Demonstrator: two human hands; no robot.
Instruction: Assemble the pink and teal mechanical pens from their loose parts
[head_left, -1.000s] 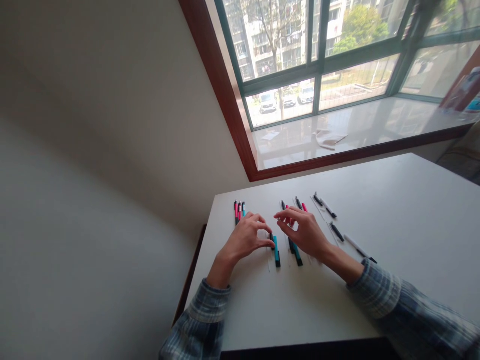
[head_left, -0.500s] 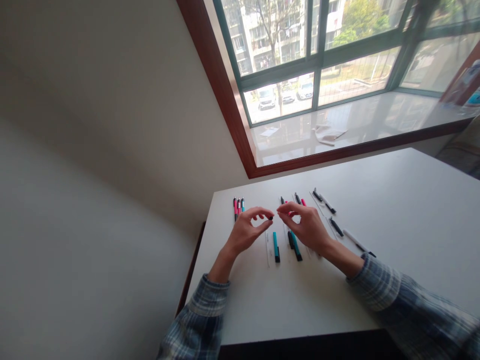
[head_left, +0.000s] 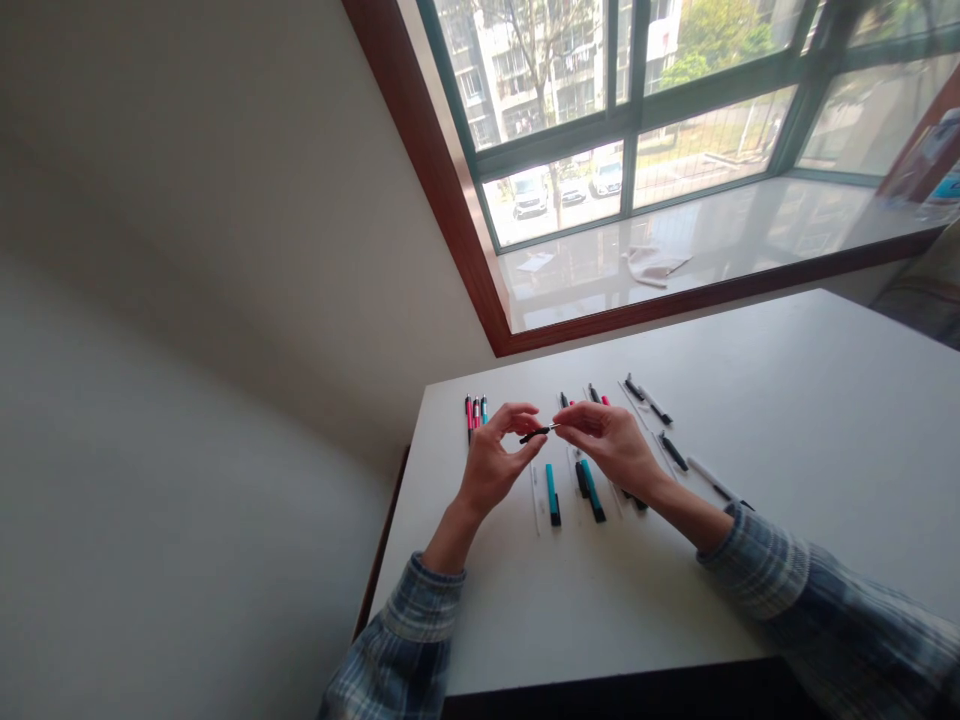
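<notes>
My left hand [head_left: 499, 460] and my right hand [head_left: 611, 445] are raised a little above the white table [head_left: 675, 560] and meet fingertip to fingertip. Between them they pinch a small black pen part [head_left: 535, 434] with a thin pale tip that points toward my right hand. Below the hands lie a teal pen barrel [head_left: 552, 493], a second teal barrel [head_left: 592, 490] and a thin white refill [head_left: 535, 495]. Three assembled pens [head_left: 475, 409], pink and teal, lie just left of my left hand.
More black and white pen parts [head_left: 660, 425] lie in a row to the right of my right hand. A glossy window sill [head_left: 675, 265] with papers runs behind the table. The table's left edge drops off beside my left forearm.
My left hand lifted the small black part off the table. Both hands have come together, and my right fingers now pinch its pale tip.
</notes>
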